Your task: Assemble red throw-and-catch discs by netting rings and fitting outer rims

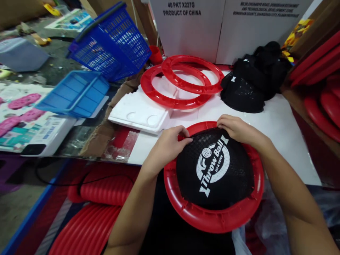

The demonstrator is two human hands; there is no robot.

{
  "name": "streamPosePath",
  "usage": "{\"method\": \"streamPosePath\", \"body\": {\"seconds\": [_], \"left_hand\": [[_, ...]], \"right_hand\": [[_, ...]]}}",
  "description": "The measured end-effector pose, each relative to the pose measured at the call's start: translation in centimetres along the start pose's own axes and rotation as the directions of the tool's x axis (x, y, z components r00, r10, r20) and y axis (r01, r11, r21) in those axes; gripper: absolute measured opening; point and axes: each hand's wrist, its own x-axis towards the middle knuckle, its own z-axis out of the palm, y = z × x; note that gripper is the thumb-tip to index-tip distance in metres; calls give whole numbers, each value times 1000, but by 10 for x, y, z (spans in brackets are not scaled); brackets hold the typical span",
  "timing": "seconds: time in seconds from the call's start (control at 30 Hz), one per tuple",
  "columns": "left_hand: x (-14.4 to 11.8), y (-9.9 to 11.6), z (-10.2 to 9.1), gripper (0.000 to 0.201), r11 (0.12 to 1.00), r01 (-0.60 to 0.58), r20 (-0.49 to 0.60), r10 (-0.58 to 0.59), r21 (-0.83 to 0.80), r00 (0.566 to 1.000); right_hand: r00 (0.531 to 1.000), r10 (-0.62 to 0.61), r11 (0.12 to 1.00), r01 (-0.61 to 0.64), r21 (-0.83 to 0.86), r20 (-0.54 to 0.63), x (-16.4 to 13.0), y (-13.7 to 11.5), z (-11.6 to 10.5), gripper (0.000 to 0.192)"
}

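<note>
A red plastic ring (214, 221) lies tilted before me, its near side overhanging the table's front edge. Black mesh netting (239, 166) with a white "Throw Ball" print covers most of its opening. At the ring's upper left, my left hand (170, 143) is closed, thumb and fingers pinching the mesh's edge. My right hand (235, 129) is closed at the top of the ring, its fingertips on the mesh's edge by the rim. Two more red rings (175, 102) overlap on the table beyond my hands. A pile of black mesh pieces (245, 88) sits at the back right.
White foam (139, 113) lies left of the rings. Farther left are a light-blue tray (77, 94) and a tipped blue basket (111, 46). A large white carton (190, 35) stands behind. Red rings are stacked below left (87, 226) and at right (322, 106).
</note>
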Motion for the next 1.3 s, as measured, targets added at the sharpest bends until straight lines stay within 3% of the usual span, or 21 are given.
{"method": "streamPosePath", "body": {"seconds": [0.13,0.27,0.33,0.4,0.5,0.7,0.83,0.97,1.1,1.2,1.3], "left_hand": [[-2,-7,4,10,995,-5,-74,-3,-104,997],[-2,-11,9,13,977,25,-150,-57,-210,987],[0,-12,13,13,965,45,-193,-97,-258,976],[3,-11,15,14,960,43,-202,-102,-277,974],[12,-12,13,15,967,22,-116,-53,-256,992],[27,-16,4,16,983,4,95,14,-183,995],[28,-20,3,13,989,-10,87,23,-145,996],[21,-20,3,14,987,-26,60,36,-161,998],[21,-5,5,19,985,-172,29,173,-33,984],[29,9,10,19,945,-312,113,301,96,947],[39,16,12,18,928,-347,205,316,137,926]], "right_hand": [[998,32,989,-25,-145,48,-2,-6,3,30],[999,-26,947,15,-322,-32,-10,-11,1,32],[997,-61,950,47,-309,-38,-13,-8,-3,29],[999,-27,984,32,-175,30,-16,-4,-8,26],[991,39,999,-40,8,130,-19,-3,-15,26],[993,96,991,-101,83,63,-17,-22,-10,25],[990,135,986,-138,95,39,-13,-26,-4,19],[981,192,959,-193,208,26,-12,-25,-4,17],[964,266,920,-262,292,28,-10,-21,0,18],[959,280,902,-277,332,40,-8,-15,3,19],[961,272,906,-275,321,54,-5,-12,4,20]]}}
